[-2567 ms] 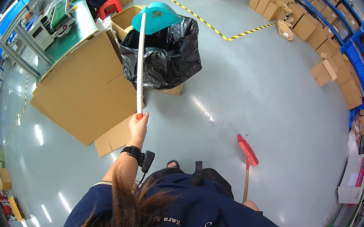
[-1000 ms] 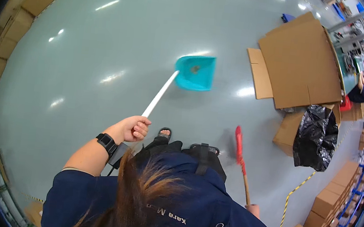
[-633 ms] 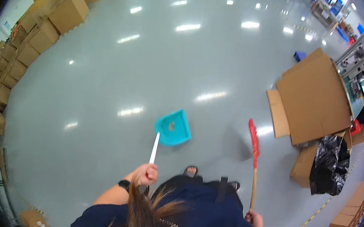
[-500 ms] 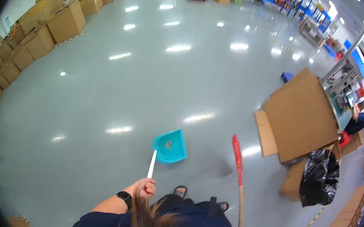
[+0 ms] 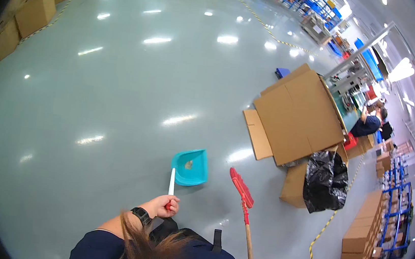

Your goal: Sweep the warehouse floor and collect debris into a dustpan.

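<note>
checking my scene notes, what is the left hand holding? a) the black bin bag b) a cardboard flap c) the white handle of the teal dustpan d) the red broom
c: the left hand grips the top of the white handle of the teal dustpan, whose pan sits low by the grey floor, while the red broom stands on the person's other side.

Dustpan [image 5: 190, 166] on the floor [image 5: 109, 93] ahead of the left hand [image 5: 163, 206], broom [image 5: 242, 197] just to its right, flattened cardboard box [image 5: 298, 117] farther right and ahead, bin bag [image 5: 325, 181] beside that box, stacked cartons [image 5: 32, 7] along the far left.
</note>
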Available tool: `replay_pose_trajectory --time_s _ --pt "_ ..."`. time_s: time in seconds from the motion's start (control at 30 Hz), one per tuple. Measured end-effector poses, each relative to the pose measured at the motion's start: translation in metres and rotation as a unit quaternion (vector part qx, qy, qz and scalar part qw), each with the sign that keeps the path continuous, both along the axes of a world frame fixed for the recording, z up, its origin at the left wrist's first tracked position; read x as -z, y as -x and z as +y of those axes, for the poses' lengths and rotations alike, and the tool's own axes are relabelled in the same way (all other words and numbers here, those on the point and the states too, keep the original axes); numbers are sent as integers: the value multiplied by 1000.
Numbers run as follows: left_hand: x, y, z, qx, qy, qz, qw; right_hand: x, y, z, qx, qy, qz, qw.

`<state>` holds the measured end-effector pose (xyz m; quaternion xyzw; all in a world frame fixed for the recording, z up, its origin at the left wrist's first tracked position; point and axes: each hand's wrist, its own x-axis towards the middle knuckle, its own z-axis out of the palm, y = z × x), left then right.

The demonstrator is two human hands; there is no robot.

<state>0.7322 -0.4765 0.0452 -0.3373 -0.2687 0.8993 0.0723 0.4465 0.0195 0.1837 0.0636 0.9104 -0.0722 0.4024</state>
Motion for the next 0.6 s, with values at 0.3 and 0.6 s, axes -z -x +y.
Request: replay_pose_trajectory --time_s 0.3,0.6 --pt "-19 73 93 221 60 -67 971 19 -121 -12 206 18 36 978" --pt "-14 178 263 329 -18 -74 941 122 -240 235 372 47 126 919"
